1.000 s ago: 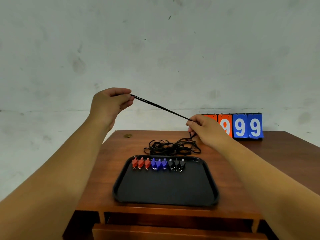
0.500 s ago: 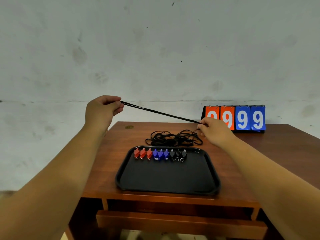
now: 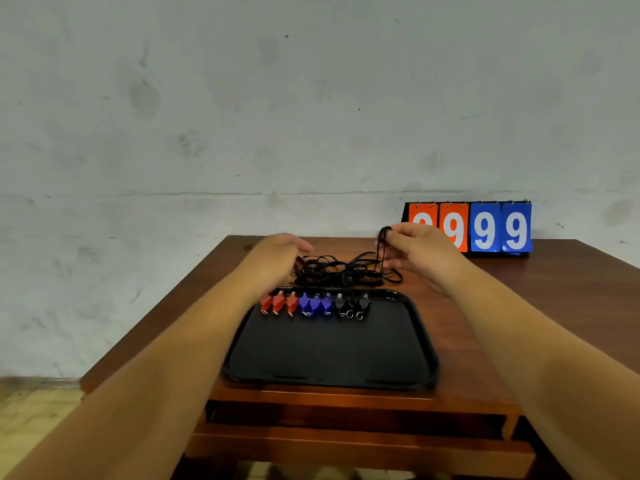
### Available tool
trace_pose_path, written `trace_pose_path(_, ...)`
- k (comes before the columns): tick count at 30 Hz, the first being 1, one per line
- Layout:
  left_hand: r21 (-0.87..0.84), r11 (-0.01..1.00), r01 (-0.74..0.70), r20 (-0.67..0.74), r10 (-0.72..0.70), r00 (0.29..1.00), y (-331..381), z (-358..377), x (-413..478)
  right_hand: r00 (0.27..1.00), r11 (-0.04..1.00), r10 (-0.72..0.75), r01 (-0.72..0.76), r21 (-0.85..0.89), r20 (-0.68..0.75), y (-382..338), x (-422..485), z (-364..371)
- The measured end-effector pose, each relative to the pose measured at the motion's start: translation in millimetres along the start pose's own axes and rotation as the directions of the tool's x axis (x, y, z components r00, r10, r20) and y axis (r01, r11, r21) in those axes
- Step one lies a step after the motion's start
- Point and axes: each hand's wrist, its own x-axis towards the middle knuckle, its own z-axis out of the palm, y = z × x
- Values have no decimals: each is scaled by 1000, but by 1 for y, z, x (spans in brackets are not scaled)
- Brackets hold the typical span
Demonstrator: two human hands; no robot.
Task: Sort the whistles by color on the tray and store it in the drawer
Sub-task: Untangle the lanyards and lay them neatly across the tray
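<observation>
Whistles [image 3: 313, 304] on tray [image 3: 329, 351], beside slack left hand [image 3: 277, 256], right hand [image 3: 417, 247] beyond pinching cords [image 3: 341, 271]

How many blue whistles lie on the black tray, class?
3 blue whistles, side by side mid-row at the far edge of the tray, with red whistles to their left and black whistles to their right. None looks hidden.

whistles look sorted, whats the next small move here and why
Probably draw the cords, a loop of which the right hand pinches, onto the tray. The whistles already sit there in red, blue, black groups, but the cords lie tangled on the table behind it, the left hand over them.
</observation>
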Motion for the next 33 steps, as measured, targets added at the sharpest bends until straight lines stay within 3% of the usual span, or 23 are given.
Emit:
trace_pose_path(3,4,1000,-26,146,25,989,18,25,-1,999,1000,-21,21,13,30,-3,1,4)
trace_pose_path(7,153,948,-277,210,243,947,33,47,-2,997,998,-58,60,-34,42,-5,1,6)
trace_pose_path(11,158,946,-284,287,231,930,41,61,5,995,970,-100,96,-223,-6,-3,3,-2)
trace_pose_path(15,24,980,-196,201,187,962,28,49,13,991,921,-115,82,-381,-64,7,8,-22)
trace_pose_path(18,-139,982,-130,88,143,986,-1,19,18,991,918,-103,62,-391,-84,17,0,-40)
trace_pose_path(21,-193,976,-104,-10,104,994,-36,-15,19,990,912,-73,18,-411,-119,33,-8,-55)
trace_pose_path(26,-398,915,-69,-145,12,989,-77,-54,3,989,927,-32,-25,-375,-146,59,-26,-60)
trace_pose_path(33,-352,924,-148,-254,58,965,-106,-59,-24,984,941,-27,-35,-335,-179,76,-51,-43)
